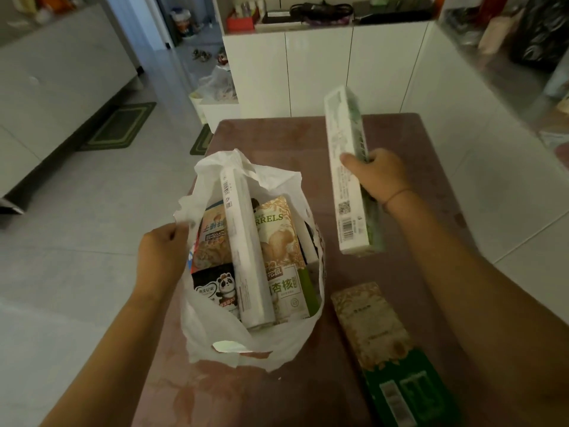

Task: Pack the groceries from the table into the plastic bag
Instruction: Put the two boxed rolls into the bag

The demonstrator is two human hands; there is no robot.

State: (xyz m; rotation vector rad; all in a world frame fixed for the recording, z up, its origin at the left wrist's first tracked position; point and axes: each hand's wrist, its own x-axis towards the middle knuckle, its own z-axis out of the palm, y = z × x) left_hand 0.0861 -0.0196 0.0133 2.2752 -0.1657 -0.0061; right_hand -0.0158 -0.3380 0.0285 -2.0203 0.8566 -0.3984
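A kitchen with pale floor tiles [92,211] and white cupboards [308,72] sits behind a pinkish-brown bench [409,155]. A green mat [120,126] lies on the floor to the left. A red box [240,22] sits on top of the cupboards.

A white plastic bag [215,343] stands open on the near left part of the bench. The left hand [160,251] pinches the bag's left rim between thumb and fingers and holds it up. Inside the bag a tall white box [246,251] stands in the middle, and its top end pokes past the far rim. Just beside it on the right is a tan snack packet [278,241]. On the left is a panda packet [218,288], and behind that is another packet [212,238].

The right hand [378,177] is curled tight round a long white box [340,134] with a green side. It holds this box in the air over the bench, to the right of the bag and not touching it. The box points away from the person, with a barcode near its close end.

A flat brown and green pack [378,334] lies on the bench near the right arm, just beside the bag. The two hands are well apart
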